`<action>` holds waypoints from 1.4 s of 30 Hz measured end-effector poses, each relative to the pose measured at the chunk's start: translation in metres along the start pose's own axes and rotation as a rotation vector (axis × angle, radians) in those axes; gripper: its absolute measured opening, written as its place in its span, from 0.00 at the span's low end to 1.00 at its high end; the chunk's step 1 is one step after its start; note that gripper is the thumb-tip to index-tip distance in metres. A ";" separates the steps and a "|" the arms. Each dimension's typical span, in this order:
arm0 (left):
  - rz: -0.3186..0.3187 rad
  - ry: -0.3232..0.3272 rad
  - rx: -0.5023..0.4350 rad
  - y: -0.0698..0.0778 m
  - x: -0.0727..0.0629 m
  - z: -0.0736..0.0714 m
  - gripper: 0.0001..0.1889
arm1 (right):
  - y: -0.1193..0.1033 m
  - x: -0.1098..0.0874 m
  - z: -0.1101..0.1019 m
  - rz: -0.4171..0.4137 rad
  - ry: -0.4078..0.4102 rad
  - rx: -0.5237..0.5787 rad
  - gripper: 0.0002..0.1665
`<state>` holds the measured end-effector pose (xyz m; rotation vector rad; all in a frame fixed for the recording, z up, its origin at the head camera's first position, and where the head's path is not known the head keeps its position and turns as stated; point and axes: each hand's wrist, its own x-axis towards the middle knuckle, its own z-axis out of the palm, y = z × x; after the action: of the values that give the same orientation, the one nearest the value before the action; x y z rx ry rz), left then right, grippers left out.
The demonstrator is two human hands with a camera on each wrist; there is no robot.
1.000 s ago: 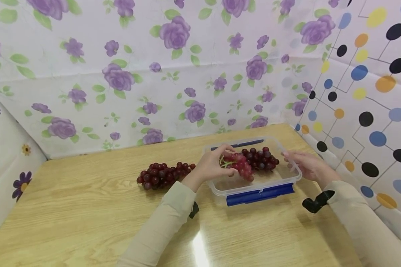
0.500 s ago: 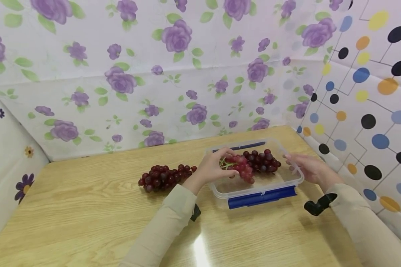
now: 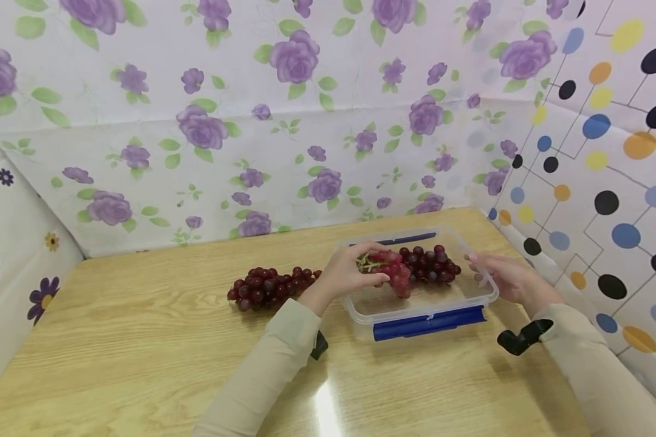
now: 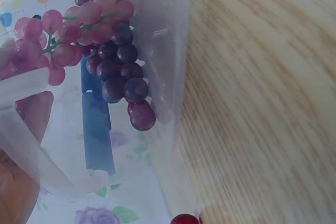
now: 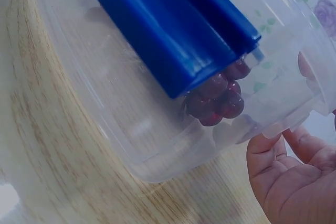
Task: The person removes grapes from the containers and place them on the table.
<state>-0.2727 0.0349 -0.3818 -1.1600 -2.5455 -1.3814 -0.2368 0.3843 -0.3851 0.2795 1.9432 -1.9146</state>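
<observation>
My left hand point(image 3: 344, 273) holds a bunch of pinkish-red grapes point(image 3: 398, 278) by its green-stemmed end, inside a clear plastic food container point(image 3: 355, 314). A bunch of dark red grapes point(image 3: 430, 264) lies in the container beside it. In the left wrist view, the pink grapes point(image 4: 79, 30) overlap the dark ones point(image 4: 123, 69). At the container's right end, my right hand point(image 3: 511, 279) grips the rim. The right wrist view shows its thumb and fingers at the edge, with the hand point(image 5: 296, 182) outside the wall.
Left of the container, another bunch of dark red grapes point(image 3: 268, 288) lies on the wooden table point(image 3: 142, 340). Blue locking flaps point(image 3: 429, 323) hang at the container's near side and line its far side. Patterned cloth point(image 3: 251, 152) stands behind and at both sides.
The pink grapes have shifted slightly left, and their lower tip hangs more steeply. The left hand keeps its hold, and the right hand stays at the rim. The head view has shifted slightly.
</observation>
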 end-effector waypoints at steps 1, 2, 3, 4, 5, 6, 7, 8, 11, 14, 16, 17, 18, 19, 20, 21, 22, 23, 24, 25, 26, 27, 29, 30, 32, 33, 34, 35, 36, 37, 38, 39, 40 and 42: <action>0.004 0.012 -0.018 -0.001 0.000 0.000 0.24 | 0.001 0.000 0.001 0.000 0.003 0.001 0.10; 0.015 0.029 -0.033 -0.002 -0.001 0.000 0.24 | 0.001 0.001 0.001 -0.002 0.004 0.001 0.10; 0.024 0.045 -0.051 -0.003 -0.001 0.000 0.23 | 0.002 0.001 0.002 -0.002 0.005 0.002 0.10; 0.035 0.057 -0.074 -0.004 -0.002 0.000 0.23 | 0.003 0.001 0.003 -0.004 0.002 0.003 0.10; 0.043 0.069 -0.095 -0.005 -0.002 0.000 0.23 | 0.004 0.002 0.003 -0.004 0.000 0.003 0.10; 0.047 0.077 -0.113 -0.006 -0.003 0.000 0.22 | 0.004 0.002 0.003 -0.004 0.000 0.007 0.10; 0.049 0.084 -0.127 -0.006 -0.004 0.000 0.22 | 0.005 0.002 0.003 -0.003 -0.002 0.012 0.10; 0.048 0.086 -0.144 -0.006 -0.004 0.001 0.22 | 0.006 0.002 0.003 -0.002 -0.004 0.015 0.10; 0.034 0.082 -0.181 -0.006 -0.005 0.001 0.22 | 0.007 0.001 0.002 0.004 -0.007 0.020 0.10; 0.003 0.078 -0.194 -0.003 -0.006 -0.001 0.23 | 0.008 0.001 0.002 0.004 -0.013 0.005 0.10; -0.013 0.079 -0.194 -0.001 -0.006 -0.003 0.23 | 0.008 0.001 0.002 0.002 -0.011 -0.013 0.10; -0.023 0.079 -0.191 0.000 -0.006 -0.004 0.23 | 0.008 0.001 0.001 0.000 -0.010 -0.026 0.10; -0.030 0.080 -0.186 0.001 -0.006 -0.005 0.23 | 0.008 0.002 0.001 -0.002 -0.011 -0.037 0.10; -0.036 0.080 -0.184 0.002 -0.006 -0.006 0.23 | 0.008 0.002 0.001 -0.003 -0.010 -0.046 0.10; -0.041 0.080 -0.182 0.003 -0.006 -0.007 0.23 | 0.008 0.003 0.000 -0.002 -0.007 -0.049 0.10; -0.049 0.078 -0.179 0.004 -0.006 -0.008 0.23 | 0.008 0.003 0.000 -0.002 -0.005 -0.049 0.10; -0.058 0.077 -0.173 0.005 -0.006 -0.009 0.23 | 0.008 0.004 -0.001 -0.004 -0.006 -0.052 0.10; -0.062 0.076 -0.168 0.007 -0.006 -0.010 0.23 | 0.008 0.004 -0.002 -0.005 -0.008 -0.054 0.09; -0.066 0.075 -0.164 0.008 -0.005 -0.011 0.23 | 0.008 0.004 -0.002 -0.006 -0.008 -0.053 0.09; -0.067 0.074 -0.162 0.009 -0.005 -0.012 0.23 | 0.008 0.005 -0.003 -0.007 -0.008 -0.052 0.09; -0.064 0.074 -0.158 0.011 -0.005 -0.013 0.23 | 0.007 0.005 -0.003 -0.008 -0.007 -0.048 0.10; -0.059 0.074 -0.155 0.012 -0.005 -0.014 0.23 | 0.007 0.005 -0.004 -0.010 -0.008 -0.049 0.09; -0.048 0.074 -0.152 0.015 -0.005 -0.016 0.23 | 0.005 0.004 -0.004 -0.010 -0.007 -0.042 0.10; -0.046 0.072 -0.148 0.017 -0.005 -0.017 0.23 | 0.004 0.004 -0.004 -0.010 -0.007 -0.039 0.10; -0.041 0.074 -0.147 0.020 -0.006 -0.020 0.23 | 0.003 0.005 -0.004 -0.008 -0.010 -0.033 0.11; -0.039 0.075 -0.146 0.022 -0.007 -0.022 0.23 | 0.002 0.005 -0.004 -0.010 -0.013 -0.035 0.11; -0.038 0.074 -0.144 0.023 -0.008 -0.023 0.23 | 0.001 0.005 -0.004 -0.013 -0.017 -0.033 0.12; -0.036 0.074 -0.141 0.024 -0.008 -0.024 0.23 | 0.001 0.004 -0.004 -0.014 -0.020 -0.036 0.12; -0.032 0.075 -0.141 0.024 -0.009 -0.025 0.23 | 0.000 0.004 -0.004 -0.015 -0.021 -0.036 0.12; -0.029 0.075 -0.146 0.025 -0.009 -0.025 0.23 | 0.000 0.003 -0.003 -0.015 -0.021 -0.035 0.12; -0.025 0.076 -0.148 0.025 -0.010 -0.026 0.23 | 0.000 0.003 -0.003 -0.014 -0.022 -0.036 0.12; -0.025 0.076 -0.151 0.025 -0.011 -0.027 0.23 | -0.001 0.002 -0.003 -0.013 -0.022 -0.037 0.12; -0.026 0.077 -0.155 0.026 -0.012 -0.027 0.23 | -0.001 0.002 -0.002 -0.010 -0.019 -0.037 0.12; -0.029 0.079 -0.167 0.026 -0.015 -0.029 0.23 | -0.001 0.002 -0.001 -0.003 -0.014 -0.037 0.12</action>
<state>-0.2549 0.0141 -0.3507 -1.0704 -2.4427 -1.6387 -0.2386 0.3855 -0.3853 0.2516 1.9691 -1.8750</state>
